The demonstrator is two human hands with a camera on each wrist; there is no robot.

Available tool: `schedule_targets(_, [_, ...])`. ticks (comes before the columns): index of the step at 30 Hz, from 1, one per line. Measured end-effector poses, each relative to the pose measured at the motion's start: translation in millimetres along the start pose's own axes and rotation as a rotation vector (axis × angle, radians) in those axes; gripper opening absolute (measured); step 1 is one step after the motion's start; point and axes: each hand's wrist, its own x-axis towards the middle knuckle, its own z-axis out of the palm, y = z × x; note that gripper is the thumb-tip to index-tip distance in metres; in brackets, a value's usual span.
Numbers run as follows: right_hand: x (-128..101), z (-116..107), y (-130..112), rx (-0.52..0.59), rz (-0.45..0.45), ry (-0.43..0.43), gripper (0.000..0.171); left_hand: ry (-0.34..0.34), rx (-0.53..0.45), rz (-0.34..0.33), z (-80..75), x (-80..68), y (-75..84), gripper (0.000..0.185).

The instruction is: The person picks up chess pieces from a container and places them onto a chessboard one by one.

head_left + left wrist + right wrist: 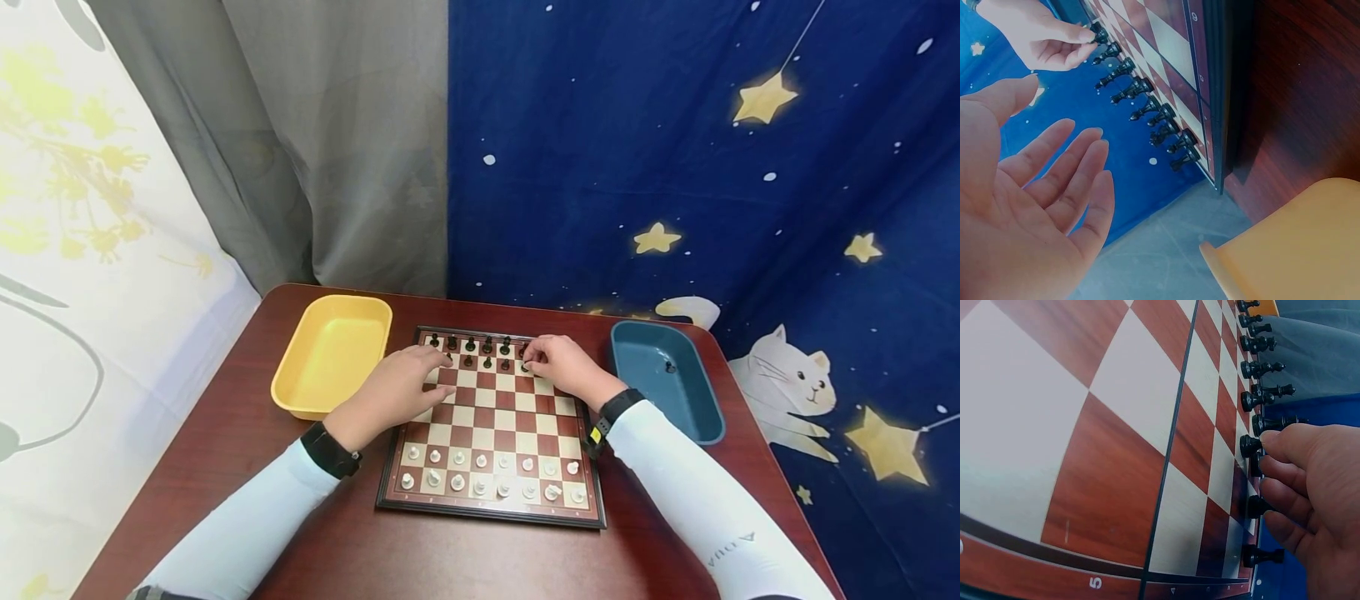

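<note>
A chessboard [483, 418] lies on the table, with white pieces [457, 482] in two rows on the near side. Black pieces [488, 344] line the far edge, several black pawns in front of them. My right hand [564, 367] is at the far right of the board, where its thumb and fingers pinch a black pawn [1249, 445] standing on a square. Over the board's left side hovers my left hand [397, 387], palm and loosely spread fingers holding nothing in the left wrist view. Some black pieces at the far right are partly hidden behind the right hand.
Left of the board stands a yellow bin [282, 392]. On the right is a blue bin [712, 417] with a small black chess piece [670, 367] in it. Curtains [570, 208] hang behind the table's far edge.
</note>
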Motion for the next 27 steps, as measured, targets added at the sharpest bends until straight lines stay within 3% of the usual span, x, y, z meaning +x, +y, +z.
schedule_targets(10, [-7.6, -1.8, 2.9, 0.006, 0.027, 0.009, 0.006, -0.004, -0.002, 0.016, 2.8, 3.0, 0.9, 0.042])
schedule_targets(15, [-21.9, -14.0, 6.4, 0.019, 0.032, 0.040, 0.013, -0.003, -0.004, 0.027, 2.1, 4.0, 1.4, 0.042])
schedule_targets(21, [-53.6, -47.2, 17.3, 0.041, 0.039, 0.176, 0.011, 0.013, 0.010, 0.019, -0.3, 1.9, -1.8, 0.042])
schedule_targets(27, [-91.0, -74.3, 46.0, 0.037, 0.125, 0.312, 0.011, 0.040, 0.014, 0.012, -0.9, -4.5, -11.0, 0.040])
